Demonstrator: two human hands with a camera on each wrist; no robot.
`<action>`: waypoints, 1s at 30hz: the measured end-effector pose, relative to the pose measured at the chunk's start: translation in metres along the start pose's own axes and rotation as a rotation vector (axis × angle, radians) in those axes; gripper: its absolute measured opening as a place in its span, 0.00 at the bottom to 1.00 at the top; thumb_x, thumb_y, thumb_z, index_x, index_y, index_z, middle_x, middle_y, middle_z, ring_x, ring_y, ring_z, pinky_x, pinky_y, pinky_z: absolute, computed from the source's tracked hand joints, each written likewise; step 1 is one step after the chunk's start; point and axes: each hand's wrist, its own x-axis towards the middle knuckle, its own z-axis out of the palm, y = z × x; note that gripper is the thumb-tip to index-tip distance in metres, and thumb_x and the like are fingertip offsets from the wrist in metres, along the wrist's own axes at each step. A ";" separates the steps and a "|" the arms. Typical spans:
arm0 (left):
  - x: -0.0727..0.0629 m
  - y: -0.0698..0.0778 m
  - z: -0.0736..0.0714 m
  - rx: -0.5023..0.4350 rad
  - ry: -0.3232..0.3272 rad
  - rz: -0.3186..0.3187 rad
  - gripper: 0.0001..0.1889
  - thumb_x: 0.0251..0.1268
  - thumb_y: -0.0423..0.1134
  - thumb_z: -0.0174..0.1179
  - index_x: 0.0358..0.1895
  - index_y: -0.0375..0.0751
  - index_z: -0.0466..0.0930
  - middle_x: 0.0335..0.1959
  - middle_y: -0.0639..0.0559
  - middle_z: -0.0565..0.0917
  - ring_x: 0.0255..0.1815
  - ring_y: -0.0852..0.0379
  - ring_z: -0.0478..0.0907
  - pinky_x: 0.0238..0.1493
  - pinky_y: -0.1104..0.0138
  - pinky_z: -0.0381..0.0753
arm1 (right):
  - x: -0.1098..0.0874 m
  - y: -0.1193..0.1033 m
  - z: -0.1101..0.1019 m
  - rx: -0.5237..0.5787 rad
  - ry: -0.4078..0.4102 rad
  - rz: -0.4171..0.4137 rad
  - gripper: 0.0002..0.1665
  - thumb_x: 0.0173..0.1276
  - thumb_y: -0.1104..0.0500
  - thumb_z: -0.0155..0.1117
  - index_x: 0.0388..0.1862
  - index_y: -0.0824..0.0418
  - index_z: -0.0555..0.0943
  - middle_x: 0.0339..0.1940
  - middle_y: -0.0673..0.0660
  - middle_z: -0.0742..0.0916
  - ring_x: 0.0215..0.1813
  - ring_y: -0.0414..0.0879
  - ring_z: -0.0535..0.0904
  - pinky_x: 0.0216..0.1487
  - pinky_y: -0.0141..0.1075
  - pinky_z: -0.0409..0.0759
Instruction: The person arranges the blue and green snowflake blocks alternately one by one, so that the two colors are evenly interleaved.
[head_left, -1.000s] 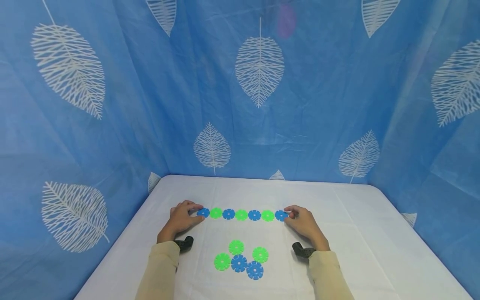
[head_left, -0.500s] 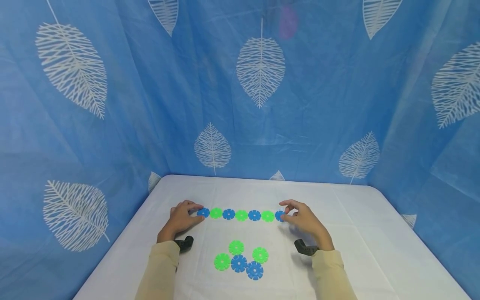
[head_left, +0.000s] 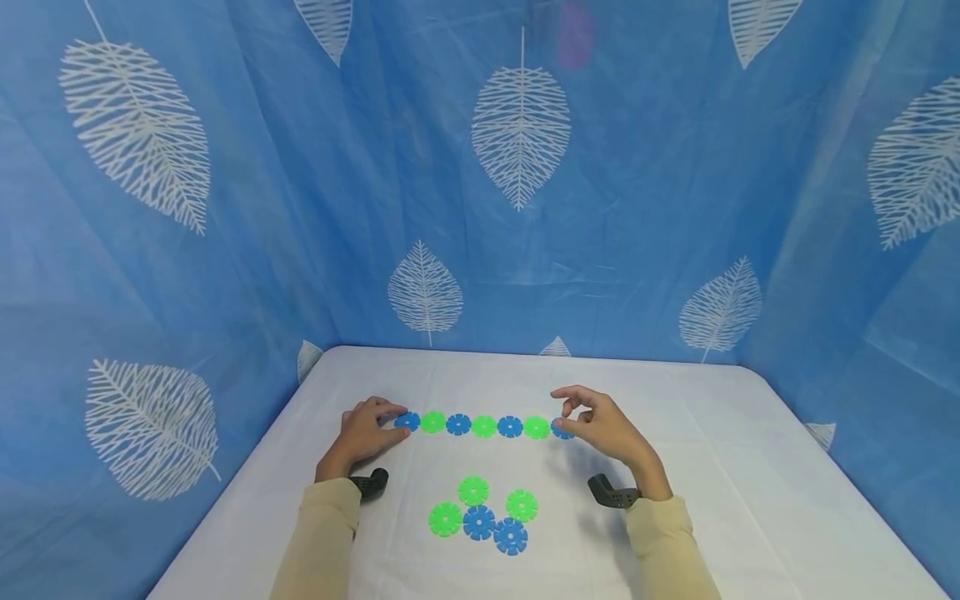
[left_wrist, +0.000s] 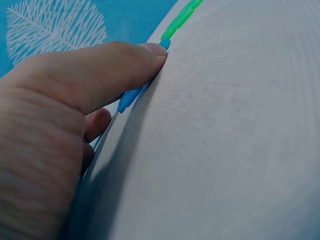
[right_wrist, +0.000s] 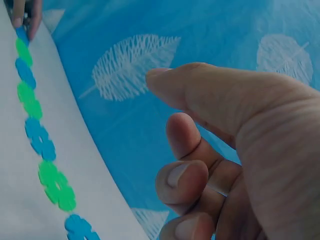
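A row of alternating blue and green snowflake-shaped building discs (head_left: 484, 427) lies across the white table, edge to edge. At its left end, my left hand (head_left: 363, 433) pinches the end blue disc (head_left: 408, 422) between thumb and fingers. The left wrist view shows the thumb on the blue disc (left_wrist: 131, 97), close to the cloth. My right hand (head_left: 609, 429) hovers over the row's right end, thumb and forefinger spread, holding nothing. It partly hides the right-end blue disc (head_left: 559, 430). In the right wrist view, that blue disc (right_wrist: 80, 229) lies below the lifted hand.
Nearer the table's front lie several loose discs: green ones (head_left: 446, 519) and two blue ones (head_left: 478, 523), (head_left: 511, 537). A blue curtain (head_left: 517, 275) with white leaf prints surrounds the white tabletop (head_left: 720, 467) at the back and sides.
My right hand has let go of the right-end blue disc and risen a little, its thumb and forefinger spreading apart. The left hand and the discs stay in place.
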 end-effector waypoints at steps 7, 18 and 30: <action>0.002 -0.004 0.004 0.023 -0.003 -0.005 0.23 0.58 0.53 0.70 0.58 0.56 0.85 0.57 0.48 0.78 0.62 0.44 0.71 0.65 0.45 0.54 | -0.009 -0.019 0.006 0.007 -0.069 -0.093 0.23 0.69 0.54 0.69 0.62 0.50 0.78 0.42 0.57 0.80 0.29 0.56 0.78 0.33 0.35 0.75; 0.003 -0.005 0.004 0.026 -0.008 -0.014 0.23 0.57 0.54 0.70 0.58 0.56 0.85 0.57 0.47 0.78 0.63 0.44 0.71 0.65 0.44 0.54 | -0.021 -0.027 0.012 0.013 -0.132 -0.140 0.22 0.69 0.56 0.69 0.61 0.49 0.79 0.44 0.60 0.80 0.25 0.38 0.71 0.29 0.34 0.73; 0.005 -0.004 0.004 0.028 -0.005 -0.005 0.23 0.57 0.54 0.71 0.57 0.57 0.85 0.57 0.48 0.78 0.62 0.45 0.71 0.64 0.45 0.56 | -0.037 -0.007 0.043 0.014 -0.260 -0.065 0.28 0.68 0.53 0.70 0.64 0.61 0.77 0.52 0.68 0.79 0.22 0.33 0.69 0.26 0.30 0.72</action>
